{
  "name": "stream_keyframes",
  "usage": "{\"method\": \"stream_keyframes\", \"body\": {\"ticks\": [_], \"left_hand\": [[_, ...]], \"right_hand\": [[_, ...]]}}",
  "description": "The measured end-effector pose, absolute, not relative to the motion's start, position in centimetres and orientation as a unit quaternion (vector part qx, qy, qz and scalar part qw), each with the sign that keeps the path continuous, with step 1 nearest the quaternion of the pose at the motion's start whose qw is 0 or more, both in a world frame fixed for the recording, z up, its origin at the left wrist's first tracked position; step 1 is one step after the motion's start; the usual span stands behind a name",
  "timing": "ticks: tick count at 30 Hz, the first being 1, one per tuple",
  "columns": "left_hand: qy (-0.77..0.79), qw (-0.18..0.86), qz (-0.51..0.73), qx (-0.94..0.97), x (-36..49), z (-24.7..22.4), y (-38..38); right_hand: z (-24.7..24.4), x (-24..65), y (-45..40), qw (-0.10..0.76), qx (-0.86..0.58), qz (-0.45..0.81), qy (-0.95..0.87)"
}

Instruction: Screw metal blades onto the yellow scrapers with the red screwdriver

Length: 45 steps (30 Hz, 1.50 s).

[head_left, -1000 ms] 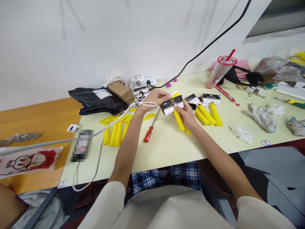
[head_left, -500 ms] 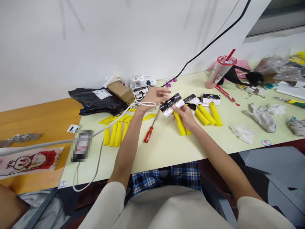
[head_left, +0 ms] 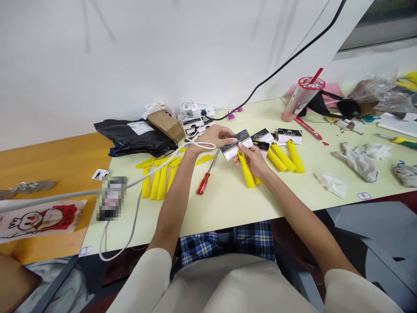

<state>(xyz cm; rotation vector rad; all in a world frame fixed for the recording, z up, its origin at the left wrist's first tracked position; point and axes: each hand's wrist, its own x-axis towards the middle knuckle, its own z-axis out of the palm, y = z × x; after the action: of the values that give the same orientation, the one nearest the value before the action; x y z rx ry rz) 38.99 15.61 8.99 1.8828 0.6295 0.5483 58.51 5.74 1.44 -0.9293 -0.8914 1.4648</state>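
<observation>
My right hand (head_left: 254, 160) is closed round the neck of a yellow-handled scraper (head_left: 246, 174), its thumb on the black-and-white card sleeve (head_left: 240, 138) that covers the scraper's head. My left hand (head_left: 215, 137) pinches the upper left part of that card between thumb and fingers. Just right of my hands lie several yellow scrapers (head_left: 295, 157) with similar cards on their heads. To the left are several scrapers without cards (head_left: 162, 182), their flat yellow heads showing. A screwdriver (head_left: 203, 183) with a red handle rests on the table below my left hand.
A white cable (head_left: 156, 167) crosses over my left wrist. Behind are a black plastic bag (head_left: 133, 139), a cardboard box (head_left: 165, 125) and a power strip (head_left: 192, 114). A cup with a red straw (head_left: 301, 100) and crumpled gloves (head_left: 356, 161) stand or lie at the right.
My left fingers have come down from above the card and closed on its upper left part. The scraper in my right hand has shifted very slightly.
</observation>
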Motion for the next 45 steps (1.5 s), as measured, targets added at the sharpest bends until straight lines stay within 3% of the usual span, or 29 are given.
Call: {"method": "stream_keyframes", "body": {"ticks": [7,17,24,31,37,45], "left_hand": [[0.286,0.480,0.260,0.788,38.8,8.9,16.1],[0.322,0.449,0.330,0.765,38.1,9.4,16.6],[0.313,0.465,0.278,0.780,37.8,9.3,16.5],[0.303,0.486,0.280,0.770,37.8,7.3,17.0],[0.380,0.488,0.378,0.689,37.9,3.8,14.7],[0.414,0.451,0.380,0.693,34.0,-2.0,7.3]], "right_hand": [[1.1,58.4,5.9,0.533,-0.387,0.636,-0.402],[0.9,59.0,5.0,0.423,-0.354,0.664,-0.504],[0.2,58.9,5.1,0.437,-0.416,0.598,-0.527],[0.8,58.7,5.0,0.462,-0.402,0.623,-0.487],[0.7,58.8,5.4,0.497,-0.381,0.645,-0.437],[0.7,58.3,5.5,0.529,-0.376,0.659,-0.380]]}}
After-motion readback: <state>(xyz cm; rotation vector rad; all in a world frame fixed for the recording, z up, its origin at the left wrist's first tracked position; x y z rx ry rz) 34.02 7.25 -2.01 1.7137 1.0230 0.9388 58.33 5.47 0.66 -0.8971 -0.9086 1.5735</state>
